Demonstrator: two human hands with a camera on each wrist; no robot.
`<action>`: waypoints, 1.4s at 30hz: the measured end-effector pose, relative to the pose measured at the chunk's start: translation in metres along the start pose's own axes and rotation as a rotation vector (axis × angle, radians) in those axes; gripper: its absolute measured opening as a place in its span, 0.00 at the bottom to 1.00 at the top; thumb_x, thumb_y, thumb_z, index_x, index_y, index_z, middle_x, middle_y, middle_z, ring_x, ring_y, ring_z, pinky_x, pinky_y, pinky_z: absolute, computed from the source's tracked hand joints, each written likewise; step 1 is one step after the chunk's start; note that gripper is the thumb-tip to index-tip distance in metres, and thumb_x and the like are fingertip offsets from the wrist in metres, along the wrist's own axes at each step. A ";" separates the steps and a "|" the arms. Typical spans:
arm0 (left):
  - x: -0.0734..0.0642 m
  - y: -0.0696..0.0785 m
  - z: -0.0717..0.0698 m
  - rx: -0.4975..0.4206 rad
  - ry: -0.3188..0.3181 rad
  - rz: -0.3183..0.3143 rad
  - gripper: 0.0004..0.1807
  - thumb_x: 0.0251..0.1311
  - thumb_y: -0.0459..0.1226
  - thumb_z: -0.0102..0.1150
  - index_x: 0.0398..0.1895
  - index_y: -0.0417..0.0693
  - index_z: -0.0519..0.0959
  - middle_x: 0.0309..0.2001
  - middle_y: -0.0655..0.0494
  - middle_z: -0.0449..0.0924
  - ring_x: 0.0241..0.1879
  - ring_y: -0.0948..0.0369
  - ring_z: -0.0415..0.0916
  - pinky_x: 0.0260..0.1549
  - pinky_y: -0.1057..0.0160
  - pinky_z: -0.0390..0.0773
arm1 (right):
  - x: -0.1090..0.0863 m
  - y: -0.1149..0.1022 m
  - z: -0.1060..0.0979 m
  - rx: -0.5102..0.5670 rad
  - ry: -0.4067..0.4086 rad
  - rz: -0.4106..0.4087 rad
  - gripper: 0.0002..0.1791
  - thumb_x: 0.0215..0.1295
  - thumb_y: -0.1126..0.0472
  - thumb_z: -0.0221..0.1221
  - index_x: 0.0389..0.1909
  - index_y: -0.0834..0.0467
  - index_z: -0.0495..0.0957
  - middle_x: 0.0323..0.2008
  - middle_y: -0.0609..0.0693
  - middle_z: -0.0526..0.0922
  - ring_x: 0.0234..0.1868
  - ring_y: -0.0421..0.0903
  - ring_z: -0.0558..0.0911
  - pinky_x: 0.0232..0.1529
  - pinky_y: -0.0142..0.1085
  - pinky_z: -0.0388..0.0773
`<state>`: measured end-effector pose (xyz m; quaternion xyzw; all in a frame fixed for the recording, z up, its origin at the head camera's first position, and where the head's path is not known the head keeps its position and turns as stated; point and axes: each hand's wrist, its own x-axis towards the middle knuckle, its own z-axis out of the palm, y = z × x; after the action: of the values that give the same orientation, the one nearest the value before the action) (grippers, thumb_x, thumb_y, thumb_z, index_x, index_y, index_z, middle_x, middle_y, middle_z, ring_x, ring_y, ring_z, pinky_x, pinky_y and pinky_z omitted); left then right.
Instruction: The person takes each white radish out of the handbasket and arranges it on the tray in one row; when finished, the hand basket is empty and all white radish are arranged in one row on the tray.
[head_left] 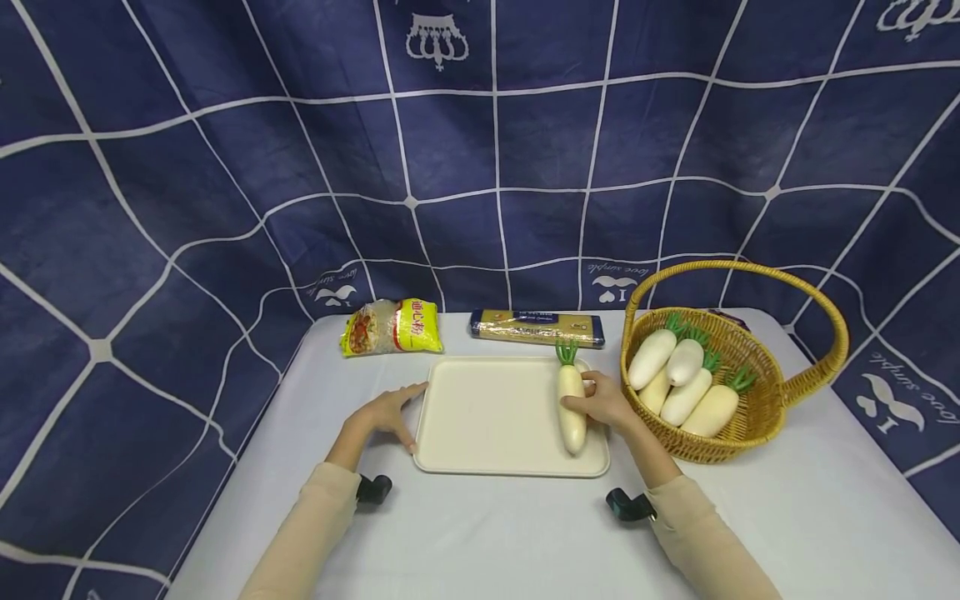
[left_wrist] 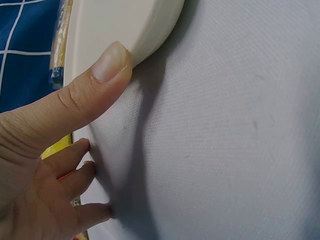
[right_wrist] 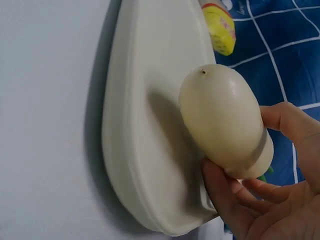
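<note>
A white radish (head_left: 572, 408) with short green leaves is over the right end of a cream tray (head_left: 487, 417). My right hand (head_left: 606, 402) grips it from the right side, thumb and fingers around its body. In the right wrist view the rounded tip of the radish (right_wrist: 220, 107) faces the camera, and its shadow falls on the tray. My left hand (head_left: 384, 414) is at the tray's left edge with fingers spread. In the left wrist view the thumb (left_wrist: 111, 62) touches the tray's corner, while the other fingertips lie beside it at the table cloth.
A wicker basket (head_left: 776, 421) with a tall handle stands at the right, holding several white radishes (head_left: 686, 396). Behind the tray lie a yellow bag of pasta (head_left: 393, 327) and a long gold-and-blue pack (head_left: 536, 327). Dark blue patterned cloth (head_left: 480, 150) hangs behind the table.
</note>
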<state>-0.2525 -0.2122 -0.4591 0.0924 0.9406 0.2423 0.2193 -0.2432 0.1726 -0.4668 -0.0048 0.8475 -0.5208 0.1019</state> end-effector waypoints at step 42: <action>0.003 0.000 0.001 -0.005 -0.012 -0.020 0.67 0.20 0.40 0.82 0.73 0.50 0.55 0.72 0.42 0.52 0.70 0.41 0.48 0.65 0.37 0.52 | -0.026 -0.019 0.000 -0.597 0.206 -0.131 0.39 0.55 0.49 0.63 0.60 0.71 0.65 0.45 0.72 0.77 0.39 0.65 0.80 0.34 0.53 0.78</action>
<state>-0.2544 -0.2113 -0.4610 0.0838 0.9395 0.2417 0.2278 -0.2197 0.1667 -0.4456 -0.0362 0.9666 -0.2525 -0.0241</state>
